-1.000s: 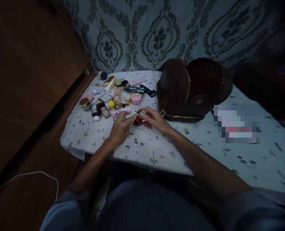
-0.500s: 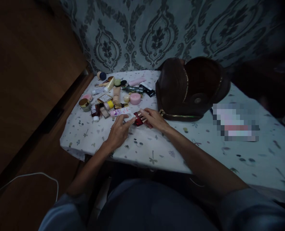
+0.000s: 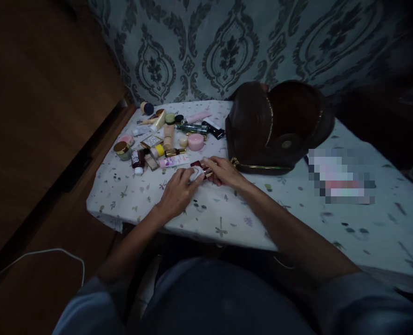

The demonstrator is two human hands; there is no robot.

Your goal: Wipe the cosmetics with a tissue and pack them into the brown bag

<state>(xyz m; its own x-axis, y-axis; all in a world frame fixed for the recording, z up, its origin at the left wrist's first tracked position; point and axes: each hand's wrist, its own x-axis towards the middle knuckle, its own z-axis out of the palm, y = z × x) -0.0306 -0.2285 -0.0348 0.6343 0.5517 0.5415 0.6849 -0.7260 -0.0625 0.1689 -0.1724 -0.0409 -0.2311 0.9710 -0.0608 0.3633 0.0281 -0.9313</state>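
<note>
Close above the near part of the table, my right hand (image 3: 223,171) is closed around a small dark-red bottle (image 3: 195,164) with a rose-gold cap end. My left hand (image 3: 178,190) pinches a white piece of cloth or tissue (image 3: 197,174) and presses it against the bottle, covering most of the red part. Just beyond my hands lies a white and pink tube (image 3: 174,161). A beige bottle (image 3: 151,160) and a dark-red bottle with a white cap (image 3: 138,160) are farther left.
Several cosmetics are spread behind, among them a pink jar (image 3: 195,142), a gold-lidded jar (image 3: 122,150) and a green tube (image 3: 192,129). An open brown bag (image 3: 255,130) stands at the right. A blurred-out item (image 3: 342,179) lies beyond it on the patterned tablecloth (image 3: 234,228).
The red bottle has turned in my right hand, and the white cloth or tissue now covers more of it. My left hand has shifted slightly right.
</note>
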